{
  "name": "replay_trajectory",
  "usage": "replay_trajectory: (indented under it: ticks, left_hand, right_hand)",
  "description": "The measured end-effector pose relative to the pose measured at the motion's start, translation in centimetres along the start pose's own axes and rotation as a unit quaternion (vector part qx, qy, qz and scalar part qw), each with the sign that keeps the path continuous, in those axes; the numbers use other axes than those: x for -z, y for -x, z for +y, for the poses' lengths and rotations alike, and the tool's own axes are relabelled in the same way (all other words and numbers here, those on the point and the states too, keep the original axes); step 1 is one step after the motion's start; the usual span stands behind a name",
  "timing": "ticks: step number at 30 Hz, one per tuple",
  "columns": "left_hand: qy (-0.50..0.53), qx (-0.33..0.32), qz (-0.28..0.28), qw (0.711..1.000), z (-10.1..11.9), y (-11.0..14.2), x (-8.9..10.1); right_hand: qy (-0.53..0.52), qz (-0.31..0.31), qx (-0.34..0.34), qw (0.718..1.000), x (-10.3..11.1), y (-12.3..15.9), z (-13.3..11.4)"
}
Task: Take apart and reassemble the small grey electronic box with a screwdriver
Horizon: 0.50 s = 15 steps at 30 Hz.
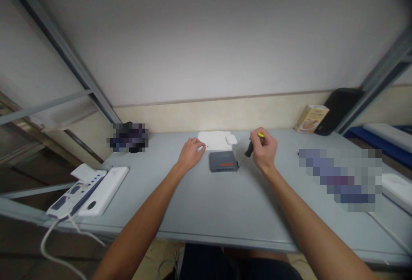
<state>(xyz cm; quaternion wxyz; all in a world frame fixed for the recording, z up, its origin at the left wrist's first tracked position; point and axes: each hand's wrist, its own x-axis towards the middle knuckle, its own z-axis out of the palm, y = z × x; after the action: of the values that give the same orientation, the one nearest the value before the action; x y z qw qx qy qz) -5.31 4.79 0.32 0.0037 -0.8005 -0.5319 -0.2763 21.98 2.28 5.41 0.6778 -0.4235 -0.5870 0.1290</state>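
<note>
In the head view a small dark grey box with red lettering and a slotted front edge lies flat on the table. My right hand is wrapped around a screwdriver with a black handle and yellow end. Its shaft slants down toward a small black piece at the box's right edge; whether they touch I cannot tell. My left hand rests left of the box, fingertips pinched at the edge of a white paper sheet. A tiny dark speck shows beside those fingertips; anything between them is too small to make out.
A white rounded object sits on the paper. At left lie a white power strip with cables and a long white block. A yellow carton and black case stand back right. Blurred patches cover items on both sides.
</note>
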Motion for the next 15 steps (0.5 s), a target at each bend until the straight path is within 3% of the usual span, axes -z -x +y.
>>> replay_trajectory:
  ticks: [5,11,15]
  left_hand:
    - [0.095,-0.045,0.047,0.993,2.4,1.4,1.0]
    - [0.125,-0.140,-0.094,0.978,5.7,2.8,1.2]
    - [0.130,-0.142,-0.115,0.975,5.8,2.9,0.9]
  right_hand:
    - [0.073,-0.039,0.100,0.992,-0.2,0.9,-0.6]
    - [0.147,-0.043,0.192,0.969,-0.6,1.6,-0.7]
    - [0.173,-0.026,0.211,0.962,-0.7,1.6,-0.8]
